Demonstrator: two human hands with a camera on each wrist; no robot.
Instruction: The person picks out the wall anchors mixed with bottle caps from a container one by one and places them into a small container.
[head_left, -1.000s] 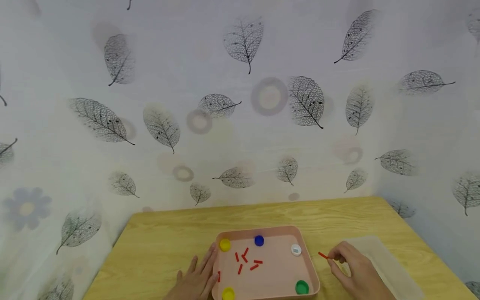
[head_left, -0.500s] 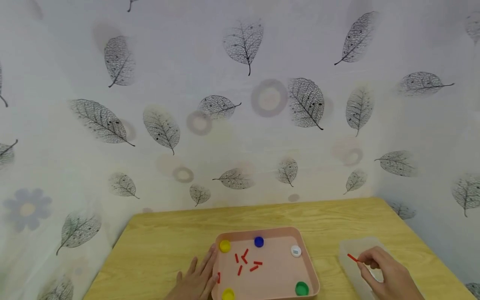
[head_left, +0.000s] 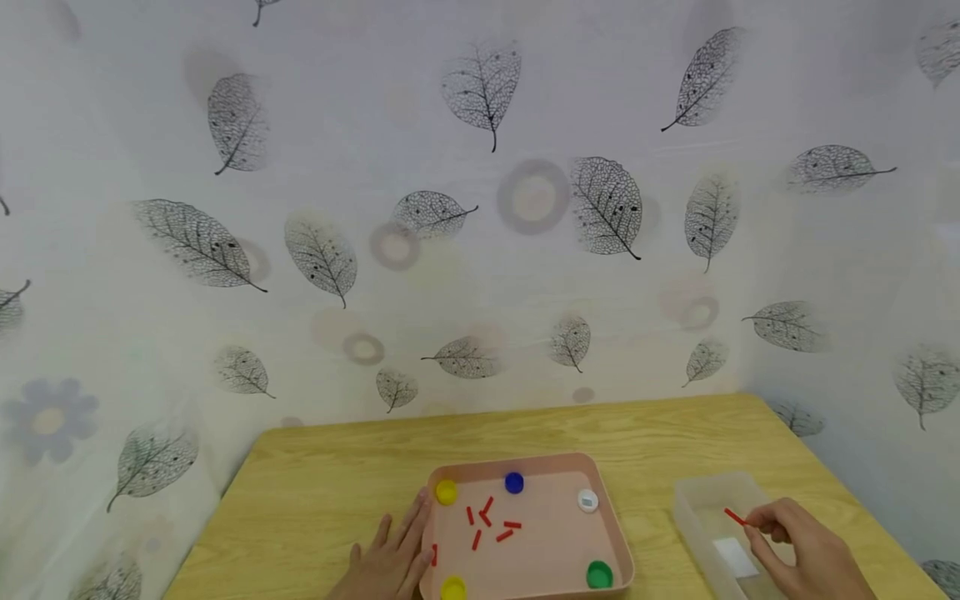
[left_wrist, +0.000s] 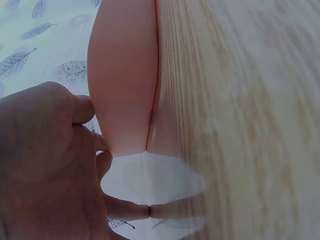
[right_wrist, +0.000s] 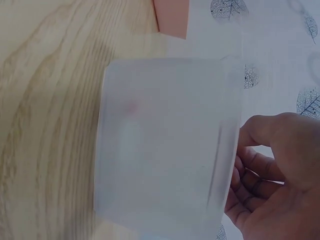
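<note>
My right hand (head_left: pixel 806 550) pinches a small red stick (head_left: pixel 735 517) between thumb and fingertips, over the translucent plastic box (head_left: pixel 693 533) at the right. In the right wrist view the box wall (right_wrist: pixel 165 150) hides the stick, and my curled fingers show beyond its rim. My left hand (head_left: pixel 382 562) lies with fingers extended along the left edge of the pink tray (head_left: pixel 622 542). In the left wrist view, fingers of that hand touch the outside of the tray wall (left_wrist: pixel 122 75). Several red sticks (head_left: pixel 512 525) lie scattered in the tray's left half.
Around the tray's inside sit round caps: two yellow ones (head_left: pixel 446 492), a blue one (head_left: pixel 514 482), a white one (head_left: pixel 588 500) and a green one (head_left: pixel 599 575). A white paper piece (head_left: pixel 736 557) lies in the box. The wooden table (head_left: pixel 337 467) meets a leaf-patterned wall covering (head_left: pixel 480 275).
My right hand has carried the red stick rightward from beside the tray to over the translucent box. My left hand has stayed at the tray's edge. The view has shifted slightly.
</note>
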